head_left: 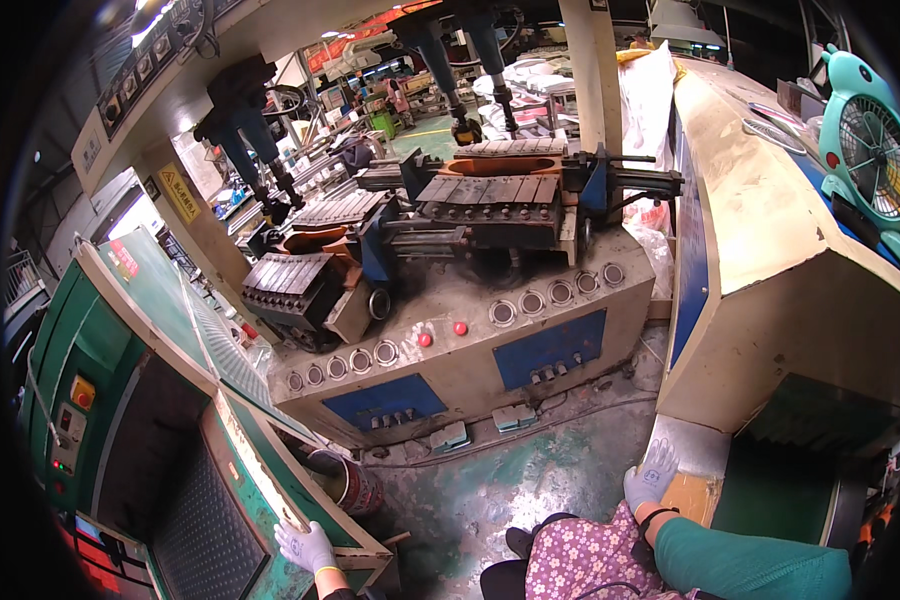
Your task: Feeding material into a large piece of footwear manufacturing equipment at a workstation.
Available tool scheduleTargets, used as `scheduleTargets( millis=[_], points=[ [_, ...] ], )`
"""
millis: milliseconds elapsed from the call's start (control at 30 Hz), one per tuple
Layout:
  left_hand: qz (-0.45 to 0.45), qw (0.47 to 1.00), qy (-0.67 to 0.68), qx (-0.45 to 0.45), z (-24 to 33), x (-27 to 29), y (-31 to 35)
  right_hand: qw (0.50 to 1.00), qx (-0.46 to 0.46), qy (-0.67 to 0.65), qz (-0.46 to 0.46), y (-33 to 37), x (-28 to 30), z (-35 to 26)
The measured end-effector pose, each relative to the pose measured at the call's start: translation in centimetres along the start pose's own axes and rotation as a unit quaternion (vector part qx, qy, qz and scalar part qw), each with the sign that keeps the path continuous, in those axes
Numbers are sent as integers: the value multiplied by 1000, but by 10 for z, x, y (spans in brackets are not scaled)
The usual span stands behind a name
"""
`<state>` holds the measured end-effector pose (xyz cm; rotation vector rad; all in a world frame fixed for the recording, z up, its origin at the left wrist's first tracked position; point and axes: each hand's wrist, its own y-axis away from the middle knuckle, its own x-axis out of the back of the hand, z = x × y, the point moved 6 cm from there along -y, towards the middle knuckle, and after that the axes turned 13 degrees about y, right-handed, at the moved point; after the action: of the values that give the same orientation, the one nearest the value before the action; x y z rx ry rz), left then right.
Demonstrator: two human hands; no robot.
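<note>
The white-gloved left hand (308, 547), spread open and apparently empty, rests on a green metal frame whose chipped pale edge (246, 450) runs away up-left, while the white-gloved right hand (650, 478), grip unclosed, overlaps a silver metal plate's (700, 446) left edge.

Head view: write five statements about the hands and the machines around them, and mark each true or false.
1. The left hand and right hand wear pale gloves. True.
2. Two red push-buttons sit on the twin-station machine. True.
3. The left hand presses one of them. False: it rests at the edge of the green machine.
4. The teal fan stands at far left. False: the teal fan is at right.
5. The floral garment is purple. True.
</note>
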<state>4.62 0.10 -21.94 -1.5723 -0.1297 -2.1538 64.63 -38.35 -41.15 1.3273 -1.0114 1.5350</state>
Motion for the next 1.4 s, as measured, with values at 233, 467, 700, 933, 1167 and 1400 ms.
scheduleTargets(
  millis=[233,467,700,933,1167,1400],
  points=[
    [11,1000,1,-4,-2,-1,-2,1000,-2,-8,-15,0,4,-1],
    [4,1000,-1,-4,3,3,0,1000,-1,5,-16,-1,2,-1],
    [-8,1000,-8,5,2,4,1,1000,-2,-10,-9,0,6,-2],
    [-4,1000,-5,5,3,4,1,1000,-2,-2,4,-1,0,-1],
    [-1,1000,-4,2,5,5,3,1000,-5,-8,-5,1,5,-1],
    [-1,1000,-5,1,4,5,3,1000,-4,3,-7,1,4,-1]
  ],
)
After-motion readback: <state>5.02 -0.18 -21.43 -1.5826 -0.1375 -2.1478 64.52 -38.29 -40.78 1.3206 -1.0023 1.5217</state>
